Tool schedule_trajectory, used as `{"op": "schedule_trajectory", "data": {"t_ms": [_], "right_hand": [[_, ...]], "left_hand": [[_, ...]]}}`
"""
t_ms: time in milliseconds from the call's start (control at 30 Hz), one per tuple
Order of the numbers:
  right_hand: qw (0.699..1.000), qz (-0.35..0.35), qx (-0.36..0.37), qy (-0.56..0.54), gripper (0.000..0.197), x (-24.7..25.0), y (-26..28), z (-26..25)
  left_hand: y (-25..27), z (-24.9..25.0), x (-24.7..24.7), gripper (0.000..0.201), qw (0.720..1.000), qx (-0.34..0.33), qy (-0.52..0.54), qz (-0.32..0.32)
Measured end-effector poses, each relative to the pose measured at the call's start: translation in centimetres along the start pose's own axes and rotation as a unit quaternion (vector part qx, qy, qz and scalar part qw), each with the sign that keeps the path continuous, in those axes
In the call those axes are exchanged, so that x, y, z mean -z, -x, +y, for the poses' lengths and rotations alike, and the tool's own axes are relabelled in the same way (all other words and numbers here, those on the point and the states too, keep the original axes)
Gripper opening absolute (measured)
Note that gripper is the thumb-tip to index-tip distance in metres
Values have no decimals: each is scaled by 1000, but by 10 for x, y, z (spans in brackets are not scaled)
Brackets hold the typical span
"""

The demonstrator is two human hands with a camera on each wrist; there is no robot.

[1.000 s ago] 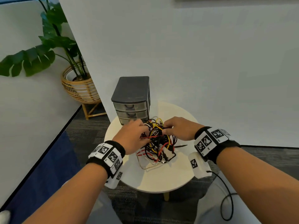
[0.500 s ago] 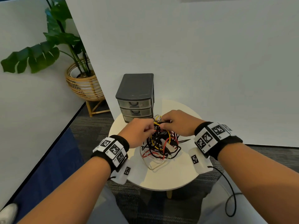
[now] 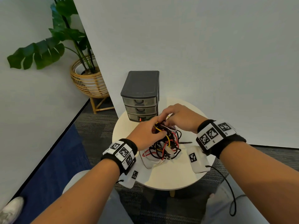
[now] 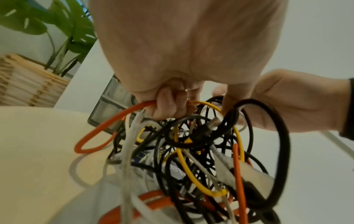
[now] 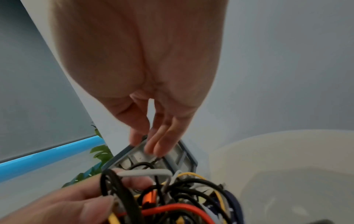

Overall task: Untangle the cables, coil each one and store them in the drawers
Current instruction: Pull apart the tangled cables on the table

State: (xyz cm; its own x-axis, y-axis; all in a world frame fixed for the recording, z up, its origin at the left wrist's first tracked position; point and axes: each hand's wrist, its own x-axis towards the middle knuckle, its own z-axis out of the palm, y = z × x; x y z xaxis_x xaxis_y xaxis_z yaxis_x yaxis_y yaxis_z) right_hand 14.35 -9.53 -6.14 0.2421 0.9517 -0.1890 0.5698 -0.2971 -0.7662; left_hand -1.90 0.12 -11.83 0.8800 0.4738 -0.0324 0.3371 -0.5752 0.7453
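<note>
A tangle of black, orange, yellow and white cables [image 3: 163,143] lies on the round white table [image 3: 169,177], in front of a grey three-drawer unit [image 3: 141,96] whose drawers are closed. My left hand [image 3: 154,127] grips the top of the tangle. In the left wrist view its curled fingers [image 4: 168,104] hold an orange cable [image 4: 107,127] and a yellow one [image 4: 216,109]. My right hand [image 3: 163,116] hovers over the tangle by the bottom drawer. In the right wrist view the right hand [image 5: 145,145] has fairly straight fingers and holds nothing.
A white wall panel stands right behind the drawer unit. A potted plant in a wicker basket [image 3: 88,81] is on the floor to the left. The table rim [image 3: 161,187] is close to my knees, and bare tabletop [image 3: 200,113] shows right of the tangle.
Both hands have moved toward the drawer unit, and the left one has pulled the top of the tangle along. The right hand no longer pinches the cables.
</note>
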Motion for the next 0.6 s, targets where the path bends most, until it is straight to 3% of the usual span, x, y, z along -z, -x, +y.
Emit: {"op": "schedule_trajectory", "data": {"t_ms": [167,300,467,600], "right_hand": [[990,134,-23,30,27,10,7,30],[993,34,-50,101,32,-1,18,39],[993,100,2,67,25,-21,18,59],[994,97,53,-17,30,-24,23,58]], "left_hand": [[5,-10,-9,34,998,39,48,30],[2,-8,-10,32,996,37,69,33],[-1,-6,-9,31,994,48,82,51],[-4,-15,-9,36,991,71,103,57]]}}
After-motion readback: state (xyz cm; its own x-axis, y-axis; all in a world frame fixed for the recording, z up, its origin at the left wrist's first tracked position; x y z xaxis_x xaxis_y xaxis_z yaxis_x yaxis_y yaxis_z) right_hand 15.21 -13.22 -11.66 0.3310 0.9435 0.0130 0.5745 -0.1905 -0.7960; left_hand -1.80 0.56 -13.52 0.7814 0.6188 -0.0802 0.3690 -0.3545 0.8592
